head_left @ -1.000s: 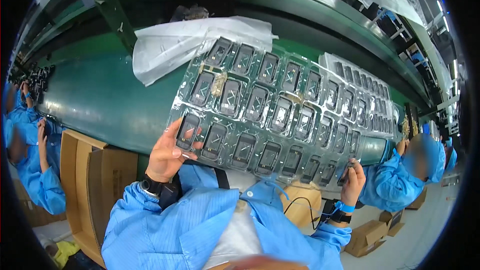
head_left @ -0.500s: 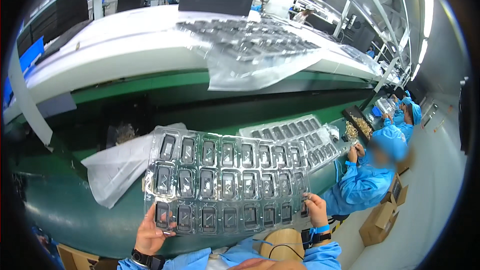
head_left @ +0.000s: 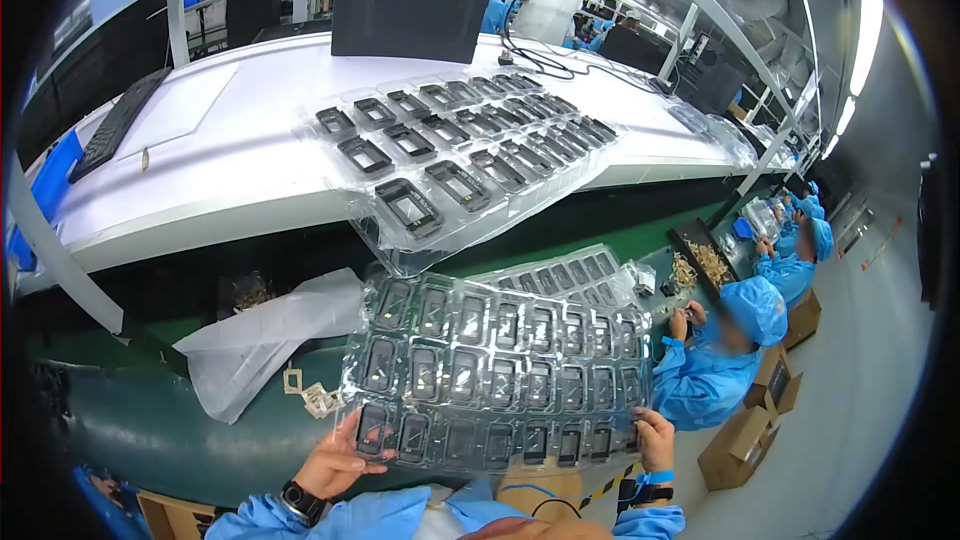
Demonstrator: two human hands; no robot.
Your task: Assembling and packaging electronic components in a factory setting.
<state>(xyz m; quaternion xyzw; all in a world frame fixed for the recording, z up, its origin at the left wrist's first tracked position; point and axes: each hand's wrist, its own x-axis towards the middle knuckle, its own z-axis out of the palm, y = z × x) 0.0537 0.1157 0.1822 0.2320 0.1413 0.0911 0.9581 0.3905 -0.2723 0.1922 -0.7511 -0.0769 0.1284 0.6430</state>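
A clear plastic blister tray (head_left: pixel 455 342) spans the space between my two hands, tilted above the green bench. Rows of black rectangular phone-like housings sit in its pockets. My left hand (head_left: pixel 338 458) grips the near left corner, thumb on top and fingers partly beneath the plastic. At the near right corner, my right hand (head_left: pixel 656 440) pinches the edge. Just beyond lies another clear tray (head_left: pixel 570 278) with similar dark parts, partly covered by the held one. Left of the held tray are a translucent white sheet (head_left: pixel 265 345) and several small pale frames (head_left: pixel 320 400).
On the white raised shelf (head_left: pixel 230 155), a further tray of black housings (head_left: pixel 470 130) overhangs the front edge. A black monitor (head_left: pixel 415 0) and a keyboard (head_left: pixel 120 125) stand behind. To the right, a co-worker in blue (head_left: pixel 715 370) sits near a dark box of pale pieces (head_left: pixel 705 255).
The held tray and both hands have shifted right and slightly down in view. The raised shelf and its tray show more fully, and the small pale frames are now uncovered.
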